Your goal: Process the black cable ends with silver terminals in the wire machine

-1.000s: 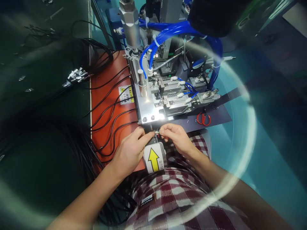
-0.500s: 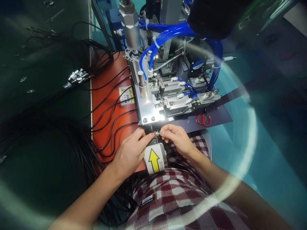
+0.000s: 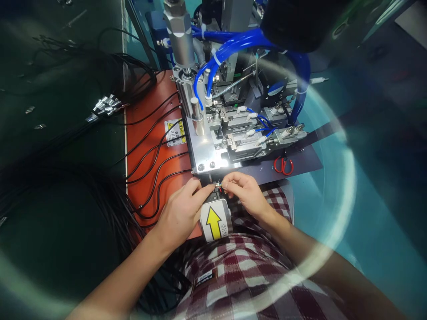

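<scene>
At the front edge of the machine, a cable end with thin coloured wires (image 3: 219,185) fans out between my two hands. My left hand (image 3: 182,206) lies over the left side with thumb and fingers closed at the base of these wires; the cable itself is hidden under it. From the right, my right hand (image 3: 247,193) pinches the wire tips between thumb and forefinger. White, green and red strands show in the gap, too small to count. A dark slot of the machine (image 3: 211,195) lies just below.
The machine (image 3: 208,153) with metal cylinders and blue air hoses (image 3: 247,42) stands ahead. Black cables (image 3: 160,175) cross the orange plate (image 3: 142,146) at left. Red-handled scissors (image 3: 283,166) lie at right. Metal-tipped cable ends (image 3: 105,106) rest on the dark table; a yellow-arrow label (image 3: 213,222) sits in front.
The view has shifted very slightly. Both hands hold almost the same position, with the coloured wires a little more spread between them.
</scene>
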Tool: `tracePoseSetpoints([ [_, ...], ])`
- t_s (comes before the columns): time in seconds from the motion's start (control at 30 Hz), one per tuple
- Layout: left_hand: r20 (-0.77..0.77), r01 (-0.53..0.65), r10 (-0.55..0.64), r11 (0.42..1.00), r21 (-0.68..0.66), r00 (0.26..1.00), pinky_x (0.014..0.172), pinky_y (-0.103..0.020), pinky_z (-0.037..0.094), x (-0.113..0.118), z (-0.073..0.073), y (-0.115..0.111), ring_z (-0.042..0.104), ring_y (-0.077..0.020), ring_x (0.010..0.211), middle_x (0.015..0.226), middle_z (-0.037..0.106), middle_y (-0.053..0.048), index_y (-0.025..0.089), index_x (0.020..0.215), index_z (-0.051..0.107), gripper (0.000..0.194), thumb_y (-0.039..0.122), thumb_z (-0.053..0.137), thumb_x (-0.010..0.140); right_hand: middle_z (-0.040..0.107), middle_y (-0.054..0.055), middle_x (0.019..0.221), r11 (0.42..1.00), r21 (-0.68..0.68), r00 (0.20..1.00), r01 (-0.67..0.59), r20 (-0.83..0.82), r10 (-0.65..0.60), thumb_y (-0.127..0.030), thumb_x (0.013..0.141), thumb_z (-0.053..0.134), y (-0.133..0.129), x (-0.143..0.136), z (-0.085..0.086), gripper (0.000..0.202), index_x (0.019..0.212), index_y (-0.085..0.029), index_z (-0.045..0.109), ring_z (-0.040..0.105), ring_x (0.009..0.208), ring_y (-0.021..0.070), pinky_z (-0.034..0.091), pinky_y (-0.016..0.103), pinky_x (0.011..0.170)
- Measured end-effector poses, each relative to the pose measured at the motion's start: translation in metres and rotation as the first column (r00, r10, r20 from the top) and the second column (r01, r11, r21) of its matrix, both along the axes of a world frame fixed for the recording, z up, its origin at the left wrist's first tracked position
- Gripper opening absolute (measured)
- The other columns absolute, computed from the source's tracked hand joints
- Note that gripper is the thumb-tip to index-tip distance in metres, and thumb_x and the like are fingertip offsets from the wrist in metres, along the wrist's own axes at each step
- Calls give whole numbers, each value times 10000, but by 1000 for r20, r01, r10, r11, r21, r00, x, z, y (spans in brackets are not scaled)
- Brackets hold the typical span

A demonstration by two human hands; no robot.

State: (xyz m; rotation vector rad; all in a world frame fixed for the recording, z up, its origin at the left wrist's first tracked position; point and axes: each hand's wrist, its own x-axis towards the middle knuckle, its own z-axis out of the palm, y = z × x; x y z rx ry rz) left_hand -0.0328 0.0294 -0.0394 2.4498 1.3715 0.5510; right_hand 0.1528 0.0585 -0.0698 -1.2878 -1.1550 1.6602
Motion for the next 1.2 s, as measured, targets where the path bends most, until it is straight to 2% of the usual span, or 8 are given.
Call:
tracePoseSetpoints([
  [0.13,14,7,-7,1000,-4,1000,618,-245,483,0,1,0,551,-150,706,811,533,-47,128,1120,620,307,132,389,917,528,-31,595,999,37,999,19,27,-20,-282,734,630,-2,-1,-1,130,680,-174,582,451,535,102,376,246,527],
  [0.3,29,16,-16,1000,22,999,612,-242,476,1,1,1,559,-155,709,807,533,-51,109,1095,632,290,143,403,920,545,-33,581,998,-61,999,28,-25,-30,-254,710,625,0,-3,1,121,637,-169,579,450,516,96,380,243,523],
  [0.43,20,24,-24,1000,19,1000,612,-242,478,0,1,1,561,-155,708,813,545,-54,117,1101,626,294,147,392,926,536,-36,574,997,-74,999,26,-32,-29,-254,706,622,0,-4,2,123,632,-167,575,447,509,94,375,244,518],
  [0.67,-94,55,-48,996,75,994,565,-246,464,0,0,1,543,-151,649,795,551,-56,112,1090,629,304,126,377,921,521,-35,600,997,63,997,45,58,-49,-266,745,594,-6,-3,-4,109,690,-174,577,430,527,100,346,244,513],
  [0.73,-120,75,-63,992,98,991,549,-247,459,0,-1,1,539,-155,639,790,549,-62,94,1095,628,303,122,383,919,516,-38,590,997,28,997,69,43,-70,-244,726,593,-5,-5,-4,94,667,-175,572,421,519,98,337,242,508],
  [0.87,-113,81,-69,990,111,991,563,-250,470,0,-2,1,547,-158,653,812,559,-75,83,1097,626,296,113,396,913,518,-38,562,989,-129,995,66,-63,-74,-213,692,586,-3,-7,-4,100,604,-170,559,412,499,93,331,238,498],
  [1.07,-98,61,-52,994,92,994,576,-244,471,-1,-3,0,552,-154,667,823,560,-67,107,1102,623,298,94,412,893,527,-33,601,996,35,997,82,7,-83,-250,741,602,-7,-6,-7,97,682,-178,572,434,531,102,351,241,513],
  [1.2,-69,48,-43,996,72,997,586,-244,470,-1,-4,0,549,-152,676,830,554,-64,112,1104,622,304,80,420,880,527,-30,626,995,71,997,76,-23,-74,-291,780,607,-9,-5,-12,140,706,-181,560,446,549,104,369,242,533],
])
